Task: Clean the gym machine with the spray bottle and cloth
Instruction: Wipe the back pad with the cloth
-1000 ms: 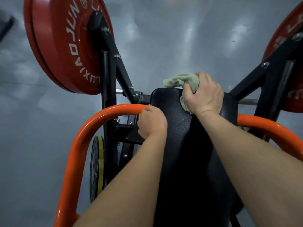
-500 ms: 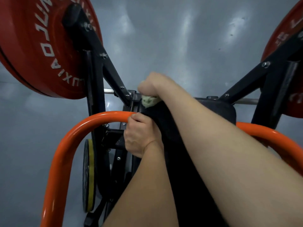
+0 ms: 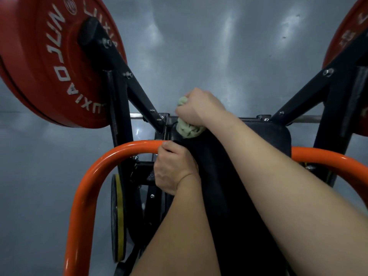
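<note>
right hand (image 3: 199, 108): fist bunching cloth (image 3: 187, 130) on pad (image 3: 268, 140) corner
left hand (image 3: 173, 168): gripping pad edge (steadying)
technique: firm pressure, overlapping strokes

The right hand (image 3: 199, 108) presses a bunched pale green cloth (image 3: 188, 129) against the top left corner of the black pad (image 3: 274, 136); the left hand (image 3: 173, 168) grips the pad's left edge beside the orange bar (image 3: 111, 158) (red plates (image 3: 49, 76) flank both sides)
</note>
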Demonstrator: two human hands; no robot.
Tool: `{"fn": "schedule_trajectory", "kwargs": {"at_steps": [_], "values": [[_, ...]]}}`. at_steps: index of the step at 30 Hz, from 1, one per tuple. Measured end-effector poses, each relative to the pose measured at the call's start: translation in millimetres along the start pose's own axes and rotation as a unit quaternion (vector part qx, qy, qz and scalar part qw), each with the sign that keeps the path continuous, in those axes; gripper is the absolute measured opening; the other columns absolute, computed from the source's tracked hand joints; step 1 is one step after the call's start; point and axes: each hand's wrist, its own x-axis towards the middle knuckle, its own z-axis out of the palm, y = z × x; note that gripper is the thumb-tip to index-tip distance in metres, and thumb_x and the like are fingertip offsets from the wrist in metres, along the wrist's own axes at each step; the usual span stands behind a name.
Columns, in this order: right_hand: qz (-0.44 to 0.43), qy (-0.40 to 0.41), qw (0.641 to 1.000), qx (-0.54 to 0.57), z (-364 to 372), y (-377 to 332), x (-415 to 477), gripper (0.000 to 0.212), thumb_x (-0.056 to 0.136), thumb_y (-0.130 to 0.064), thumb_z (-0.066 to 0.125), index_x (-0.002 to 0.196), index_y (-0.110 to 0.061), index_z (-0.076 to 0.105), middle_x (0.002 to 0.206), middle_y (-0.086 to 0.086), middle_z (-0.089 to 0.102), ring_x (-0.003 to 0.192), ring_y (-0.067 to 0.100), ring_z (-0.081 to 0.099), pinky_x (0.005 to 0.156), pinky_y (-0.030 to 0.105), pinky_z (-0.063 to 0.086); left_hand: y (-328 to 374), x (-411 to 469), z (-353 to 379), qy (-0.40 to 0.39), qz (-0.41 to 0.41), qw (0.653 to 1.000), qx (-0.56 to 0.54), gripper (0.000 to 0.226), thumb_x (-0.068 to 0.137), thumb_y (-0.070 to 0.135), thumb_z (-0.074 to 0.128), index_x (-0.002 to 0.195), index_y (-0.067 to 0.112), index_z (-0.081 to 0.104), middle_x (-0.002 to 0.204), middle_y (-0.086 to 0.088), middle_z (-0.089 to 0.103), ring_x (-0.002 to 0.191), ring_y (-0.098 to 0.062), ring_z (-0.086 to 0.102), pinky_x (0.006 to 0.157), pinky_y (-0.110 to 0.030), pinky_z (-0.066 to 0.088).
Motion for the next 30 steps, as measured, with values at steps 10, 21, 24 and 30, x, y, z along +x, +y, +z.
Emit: {"fn": "schedule_trajectory", "kwargs": {"at_steps": [10, 21, 24, 30], "values": [[0.150, 0.038, 0.985, -0.077, -35, 48, -10, 0.037, 0.086, -0.034, 0.057, 0.114, -0.012, 0.066, 0.124, 0.018, 0.065, 0.111, 0.038, 0.061, 0.082, 0.032, 0.041, 0, -1, 1, 0.004, 0.005, 1.000, 0.006, 0.054, 0.104, 0.041, 0.023, 0.109, 0.019, 0.071, 0.104, -0.013, 0.072, 0.098, -0.039, 0.063, 0.072, -0.038, 0.033], [-0.049, -0.067, 0.996, 0.008, 33, -44, 14, 0.016, 0.088, -0.034, 0.056, 0.092, -0.019, 0.059, 0.086, 0.001, 0.061, 0.074, 0.023, 0.058, 0.067, 0.030, 0.045, 4, -2, -2, -0.005, -0.019, 1.000, 0.010, 0.054, 0.104, 0.044, 0.024, 0.116, 0.021, 0.071, 0.113, -0.016, 0.071, 0.103, -0.041, 0.065, 0.087, -0.043, 0.049], [0.006, -0.058, 0.991, 0.121, 2, -8, 12, 0.023, 0.083, -0.034, 0.063, 0.090, -0.013, 0.066, 0.095, 0.008, 0.069, 0.088, 0.030, 0.066, 0.068, 0.028, 0.044, 5, -5, -4, 0.003, -0.011, 1.000, 0.011, 0.051, 0.105, 0.040, 0.027, 0.118, 0.020, 0.071, 0.114, -0.017, 0.071, 0.106, -0.042, 0.063, 0.080, -0.042, 0.038], [0.089, -0.054, 0.992, 0.067, -59, 87, -17, 0.032, 0.078, -0.041, 0.065, 0.081, -0.009, 0.069, 0.092, 0.011, 0.072, 0.088, 0.032, 0.067, 0.080, 0.037, 0.054, 2, -5, 1, 0.019, 0.002, 1.000, 0.014, 0.055, 0.104, 0.040, 0.022, 0.110, 0.018, 0.072, 0.103, -0.014, 0.072, 0.098, -0.040, 0.064, 0.077, -0.040, 0.039]]}}
